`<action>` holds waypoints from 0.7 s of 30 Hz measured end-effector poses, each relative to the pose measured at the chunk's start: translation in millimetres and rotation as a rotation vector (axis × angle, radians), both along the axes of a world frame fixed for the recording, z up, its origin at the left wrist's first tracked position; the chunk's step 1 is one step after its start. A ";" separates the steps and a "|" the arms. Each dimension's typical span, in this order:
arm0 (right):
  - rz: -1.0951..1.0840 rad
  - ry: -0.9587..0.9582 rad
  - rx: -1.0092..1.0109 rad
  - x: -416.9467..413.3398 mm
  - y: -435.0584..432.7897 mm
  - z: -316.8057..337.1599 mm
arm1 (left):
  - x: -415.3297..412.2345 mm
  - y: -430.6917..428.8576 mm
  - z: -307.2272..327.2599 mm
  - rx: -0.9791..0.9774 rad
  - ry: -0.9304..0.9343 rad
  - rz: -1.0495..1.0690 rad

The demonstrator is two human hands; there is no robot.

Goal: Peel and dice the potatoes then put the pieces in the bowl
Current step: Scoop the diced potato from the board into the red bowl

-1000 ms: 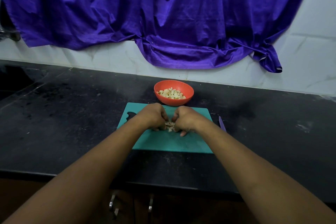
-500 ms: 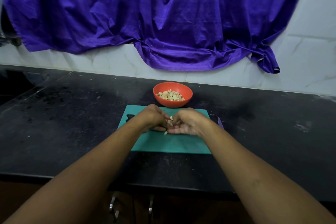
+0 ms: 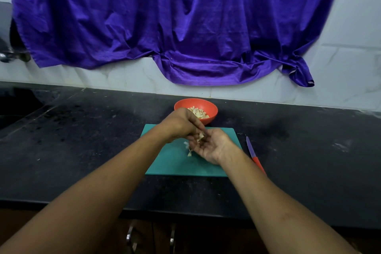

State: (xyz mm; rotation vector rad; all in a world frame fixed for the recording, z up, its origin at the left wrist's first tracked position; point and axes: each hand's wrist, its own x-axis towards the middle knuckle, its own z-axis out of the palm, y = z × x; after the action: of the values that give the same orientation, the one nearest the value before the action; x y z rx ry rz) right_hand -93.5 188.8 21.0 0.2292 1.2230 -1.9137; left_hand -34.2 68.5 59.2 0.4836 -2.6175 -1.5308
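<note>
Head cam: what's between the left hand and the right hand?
Diced potato pieces, clumped between the fingertips of the left hand and the upturned right hand, above the cutting board. Seen in the head view.

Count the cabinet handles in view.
2. One handle is below the counter at bottom centre; the other handle is just right of it. Others may be out of sight.
</note>
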 end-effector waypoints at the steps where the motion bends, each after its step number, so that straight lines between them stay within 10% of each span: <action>1: 0.003 -0.009 -0.019 0.7 -0.9 -0.4 | -0.1 0.9 -0.2 -0.017 0.013 -0.011; 12: -0.011 -0.028 -0.057 -12.9 15.7 -1.5 | 8.4 -19.5 -12.1 -0.021 0.131 0.041; 21: 0.200 0.288 0.291 -23.5 25.9 1.0 | 23.8 -25.8 -25.9 -0.337 -0.327 -0.125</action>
State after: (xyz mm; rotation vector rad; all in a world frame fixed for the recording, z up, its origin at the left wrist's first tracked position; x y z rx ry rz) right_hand -116.9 214.7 22.0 -0.0198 1.6530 -1.6304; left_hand -10.3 42.6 33.4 0.5907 -3.1261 -1.0752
